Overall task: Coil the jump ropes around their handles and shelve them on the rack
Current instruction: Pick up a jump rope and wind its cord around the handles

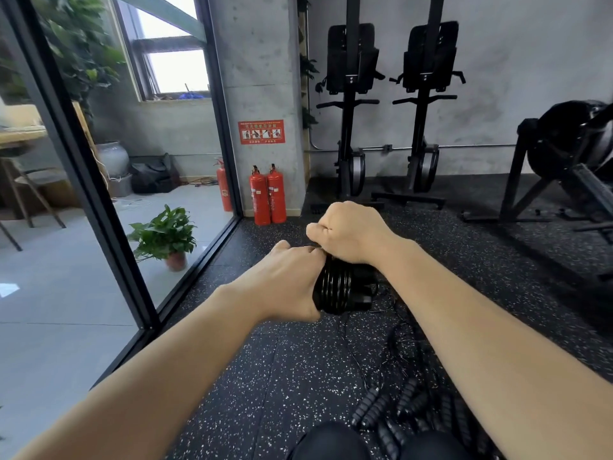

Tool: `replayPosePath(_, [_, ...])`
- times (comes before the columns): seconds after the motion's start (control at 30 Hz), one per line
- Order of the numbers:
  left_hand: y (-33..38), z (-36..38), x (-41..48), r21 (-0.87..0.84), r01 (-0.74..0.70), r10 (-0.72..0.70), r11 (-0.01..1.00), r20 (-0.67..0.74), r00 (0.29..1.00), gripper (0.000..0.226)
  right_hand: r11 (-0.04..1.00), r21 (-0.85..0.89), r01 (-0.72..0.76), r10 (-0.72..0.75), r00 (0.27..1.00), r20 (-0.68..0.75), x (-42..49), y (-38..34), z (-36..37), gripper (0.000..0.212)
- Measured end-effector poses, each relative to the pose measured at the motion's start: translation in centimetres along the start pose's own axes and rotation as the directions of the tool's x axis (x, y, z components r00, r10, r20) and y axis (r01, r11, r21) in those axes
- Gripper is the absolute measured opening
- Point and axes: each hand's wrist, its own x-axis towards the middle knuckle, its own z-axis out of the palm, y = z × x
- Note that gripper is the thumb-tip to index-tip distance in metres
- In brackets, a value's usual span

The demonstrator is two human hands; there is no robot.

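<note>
the winding step looks nearly done; the left hand (pixel 292 280) wraps its fingers round the coiled jump rope (pixel 335 288), held above the rubber floor (pixel 265 360); the right hand (pixel 345 232) is curled at the bundle's top, seemingly pinching the rope's end; next, that end needs tucking; the coil is black, glossy, tightly stacked; loose ropes (pixel 398 413) lie by the knees (pixel 328 441).

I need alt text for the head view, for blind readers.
The left hand grips a black coiled jump rope while the right hand pinches its top, above a speckled gym floor. More ropes lie loose on it.
</note>
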Motion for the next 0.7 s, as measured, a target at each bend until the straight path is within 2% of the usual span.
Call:
replayPosePath(0.07, [-0.1, 0.3, -0.2, -0.020, -0.032, 0.031, 0.999, -0.040, 0.999, 0.025, 0.977, 0.185, -0.106, 0.094, 0.993, 0.074, 0.0, 1.1, 0.7, 0.052])
replayPosePath(0.17, [-0.1, 0.3, -0.6, -0.059, -0.064, 0.058, 0.996, -0.097, 0.994, 0.028, 0.850, 0.459, -0.257, 0.176, 0.961, 0.213, -0.1, 1.9, 1.2, 0.048])
replayPosePath(0.23, [-0.1, 0.2, -0.8, -0.101, -0.065, 0.054, 0.993, -0.114, 0.992, 0.028, 0.781, 0.530, -0.330, 0.190, 0.934, 0.302, -0.5, 2.1, 1.2, 0.048])
replayPosePath(0.3, [0.2, -0.3, -0.9, -0.179, -0.073, 0.052, 0.981, -0.118, 0.992, 0.033, 0.709, 0.580, -0.401, 0.187, 0.900, 0.395, -1.3, 2.2, 1.0, 0.036])
replayPosePath(0.4, [0.8, -0.9, -1.1, -0.306, -0.085, 0.044, 0.948, -0.139, 0.989, 0.041, 0.497, 0.723, -0.480, 0.165, 0.870, 0.465, -1.9, 2.6, 1.8, 0.033])
replayPosePath(0.53, [0.6, -0.2, -0.9, -0.453, 0.077, -0.134, 0.888, -0.095, 0.986, 0.058, 0.230, 0.847, -0.480, 0.126, 0.877, 0.463, -2.9, 3.4, 3.3, 0.037])
replayPosePath(0.6, [0.4, 0.2, -0.7, -0.534, 0.118, -0.197, 0.837, -0.092, 0.976, 0.067, 0.225, 0.859, -0.460, 0.130, 0.888, 0.441, -3.5, 3.4, 4.1, 0.047])
replayPosePath(0.7, [-0.1, 0.7, 0.0, -0.560, 0.183, -0.292, 0.808, -0.111, 0.950, 0.055, 0.301, 0.824, -0.479, 0.261, 0.873, 0.412, -3.6, 2.2, 5.3, 0.049])
